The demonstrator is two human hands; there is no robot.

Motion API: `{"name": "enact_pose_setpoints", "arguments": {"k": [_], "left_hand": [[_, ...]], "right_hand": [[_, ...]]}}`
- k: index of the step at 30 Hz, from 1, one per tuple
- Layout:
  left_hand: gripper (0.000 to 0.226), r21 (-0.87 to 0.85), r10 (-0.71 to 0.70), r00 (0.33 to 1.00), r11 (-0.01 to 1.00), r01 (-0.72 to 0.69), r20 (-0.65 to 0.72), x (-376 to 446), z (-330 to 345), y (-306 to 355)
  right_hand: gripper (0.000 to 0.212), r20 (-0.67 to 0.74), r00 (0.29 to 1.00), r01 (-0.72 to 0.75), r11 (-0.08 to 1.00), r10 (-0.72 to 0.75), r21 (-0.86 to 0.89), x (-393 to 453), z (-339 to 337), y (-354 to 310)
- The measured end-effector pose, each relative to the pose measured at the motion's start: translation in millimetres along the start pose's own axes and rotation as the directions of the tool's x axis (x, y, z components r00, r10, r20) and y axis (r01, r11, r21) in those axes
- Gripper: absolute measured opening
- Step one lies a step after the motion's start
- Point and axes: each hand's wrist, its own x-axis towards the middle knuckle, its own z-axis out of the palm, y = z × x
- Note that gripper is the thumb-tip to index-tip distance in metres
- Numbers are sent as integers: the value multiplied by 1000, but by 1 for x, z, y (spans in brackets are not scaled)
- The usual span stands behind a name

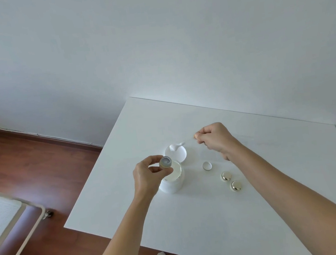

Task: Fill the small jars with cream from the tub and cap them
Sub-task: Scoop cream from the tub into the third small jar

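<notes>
My left hand (147, 176) pinches a small open jar (165, 162) between thumb and fingers, just above the open white cream tub (172, 180). My right hand (215, 139) grips the thin handle of a small spatula (180, 144), whose tip carries a blob of cream over the tub's white lid (176, 155), which lies upturned behind the tub. A loose small cap (207, 166) lies upturned to the right of the tub. Two capped small jars, one (226, 176) and the other (236, 186), with shiny gold tops stand further right.
The white table (195, 219) ends at a left edge next to the wooden floor (30, 165). A white metal-framed cart on wheels (15, 220) stands at the lower left. Behind the table is a plain wall.
</notes>
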Motion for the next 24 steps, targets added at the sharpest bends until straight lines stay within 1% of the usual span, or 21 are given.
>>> {"name": "enact_pose_setpoints", "arguments": {"k": [3,8,11,14,17,20,22,24], "left_hand": [[34,-35,15,1000,999,-14,17,0,6,6],[35,-64,35,999,997,-34,26,-3,9,13],[35,-69,41,999,997,-39,21,-4,9,15],[35,-76,46,999,996,-44,16,-5,10,16],[34,-86,56,998,995,-55,10,-6,10,18],[31,-110,58,998,992,-58,1,-6,9,20],[30,-126,56,998,990,-56,-5,-5,8,21],[30,-141,53,999,989,-53,-8,-5,7,22]], "right_hand": [[17,-22,999,46,998,-47,-40,-6,0,-6],[19,-98,976,172,965,-195,-199,-15,9,-6],[18,-127,942,271,928,-311,-257,-22,15,-6],[17,-133,891,380,874,-434,-304,-32,20,-7],[14,-80,794,535,755,-603,-380,-43,24,-5],[8,-1,645,682,577,-764,-449,-51,23,2],[5,43,564,739,480,-825,-473,-56,21,8],[6,53,507,764,420,-860,-489,-57,18,15]]}}
